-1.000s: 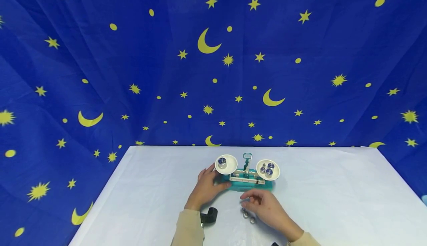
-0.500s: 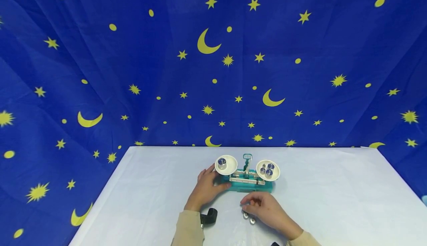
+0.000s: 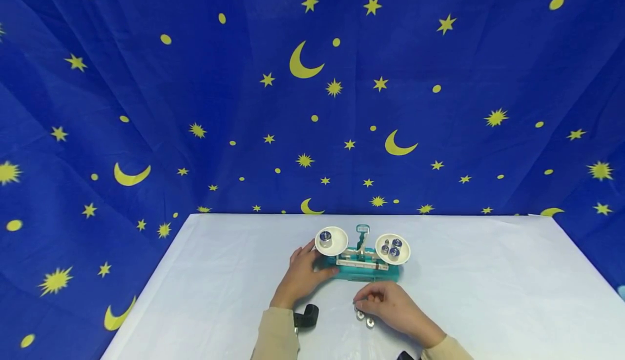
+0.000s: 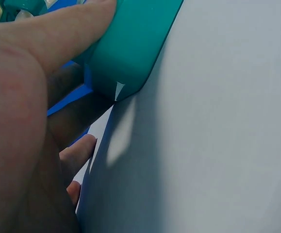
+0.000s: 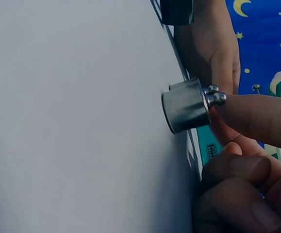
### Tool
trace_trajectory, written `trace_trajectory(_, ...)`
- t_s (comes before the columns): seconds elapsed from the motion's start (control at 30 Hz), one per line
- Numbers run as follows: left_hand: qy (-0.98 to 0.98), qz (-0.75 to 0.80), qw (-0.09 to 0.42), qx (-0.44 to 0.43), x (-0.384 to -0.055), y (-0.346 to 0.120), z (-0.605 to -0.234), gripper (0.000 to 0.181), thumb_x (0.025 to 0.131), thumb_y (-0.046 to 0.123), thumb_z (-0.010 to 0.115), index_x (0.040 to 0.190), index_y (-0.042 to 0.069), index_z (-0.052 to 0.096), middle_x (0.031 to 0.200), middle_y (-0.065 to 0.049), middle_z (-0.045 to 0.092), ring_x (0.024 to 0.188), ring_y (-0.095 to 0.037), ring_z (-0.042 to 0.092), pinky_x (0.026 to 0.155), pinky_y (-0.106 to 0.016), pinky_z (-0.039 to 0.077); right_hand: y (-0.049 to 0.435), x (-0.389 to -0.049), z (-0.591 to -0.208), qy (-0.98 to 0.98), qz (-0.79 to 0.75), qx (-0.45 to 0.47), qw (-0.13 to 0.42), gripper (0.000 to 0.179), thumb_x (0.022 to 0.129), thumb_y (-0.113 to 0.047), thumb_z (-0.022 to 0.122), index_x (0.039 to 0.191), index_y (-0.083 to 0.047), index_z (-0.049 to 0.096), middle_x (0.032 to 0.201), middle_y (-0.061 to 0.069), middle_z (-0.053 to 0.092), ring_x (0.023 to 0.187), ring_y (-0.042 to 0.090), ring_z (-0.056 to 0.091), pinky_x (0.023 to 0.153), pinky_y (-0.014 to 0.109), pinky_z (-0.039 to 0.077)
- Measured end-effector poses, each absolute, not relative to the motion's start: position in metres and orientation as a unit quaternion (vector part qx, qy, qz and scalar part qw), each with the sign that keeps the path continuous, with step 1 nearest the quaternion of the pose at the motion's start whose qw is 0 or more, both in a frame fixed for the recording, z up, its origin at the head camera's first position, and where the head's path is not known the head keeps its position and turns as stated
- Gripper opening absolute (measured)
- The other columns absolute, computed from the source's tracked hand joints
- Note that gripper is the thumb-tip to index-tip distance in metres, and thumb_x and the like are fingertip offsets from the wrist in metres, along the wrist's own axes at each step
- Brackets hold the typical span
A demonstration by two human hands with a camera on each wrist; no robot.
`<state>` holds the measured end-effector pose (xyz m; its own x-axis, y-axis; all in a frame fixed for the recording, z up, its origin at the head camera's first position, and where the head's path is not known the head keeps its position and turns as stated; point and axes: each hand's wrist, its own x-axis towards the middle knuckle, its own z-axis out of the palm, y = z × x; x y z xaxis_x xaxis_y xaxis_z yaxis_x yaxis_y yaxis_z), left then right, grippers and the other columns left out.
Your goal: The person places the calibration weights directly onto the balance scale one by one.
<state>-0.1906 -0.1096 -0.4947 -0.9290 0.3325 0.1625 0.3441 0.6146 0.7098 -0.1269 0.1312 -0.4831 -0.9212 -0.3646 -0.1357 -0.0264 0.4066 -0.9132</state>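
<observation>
A teal balance scale with two white pans stands on the white table. My left hand grips the left end of its base, the thumb on the near side in the left wrist view. One large metal weight sits in the left pan; several smaller weights stand in the right pan. In front of the scale, my right hand pinches at a small weight, mostly hidden by thumb and index finger. Two other small knobbed weights stand close beside the fingertips.
The white table runs back to a dark blue cloth with yellow moons and stars. A black wrist strap sits on the left arm. Beige sleeves cover both forearms.
My right hand has come down slightly toward the small weights, and its thumb and index finger have closed together there. The left hand and scale have stayed put.
</observation>
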Motion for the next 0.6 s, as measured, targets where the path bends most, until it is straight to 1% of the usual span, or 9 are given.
trace_trajectory(0.43,-0.900,-0.393,0.008,-0.190,-0.1899,-0.1096,-0.4943,0.064,0.087,0.042,0.076,0.135,0.002,0.062,0.149,-0.020,0.050,0.144,-0.037,0.036,0.120,-0.062,0.016,0.1349,-0.1290,-0.4854,0.821,-0.529,-0.133,0.168,0.012,0.087,-0.020,0.077,0.095,-0.012,0.078,0.071,-0.005,0.057,0.063,0.007,0.049,0.057,0.022,0.039)
trace_trajectory(0.6,-0.901,-0.388,0.009,-0.192,-0.1909,-0.1095,-0.4958,0.064,0.087,0.042,0.075,0.135,0.002,0.062,0.149,-0.019,0.050,0.145,-0.036,0.036,0.120,-0.062,0.016,0.1344,-0.1288,-0.4846,0.820,-0.530,-0.134,0.168,0.011,0.087,-0.019,0.077,0.094,-0.011,0.078,0.071,-0.004,0.057,0.063,0.008,0.049,0.056,0.022,0.039)
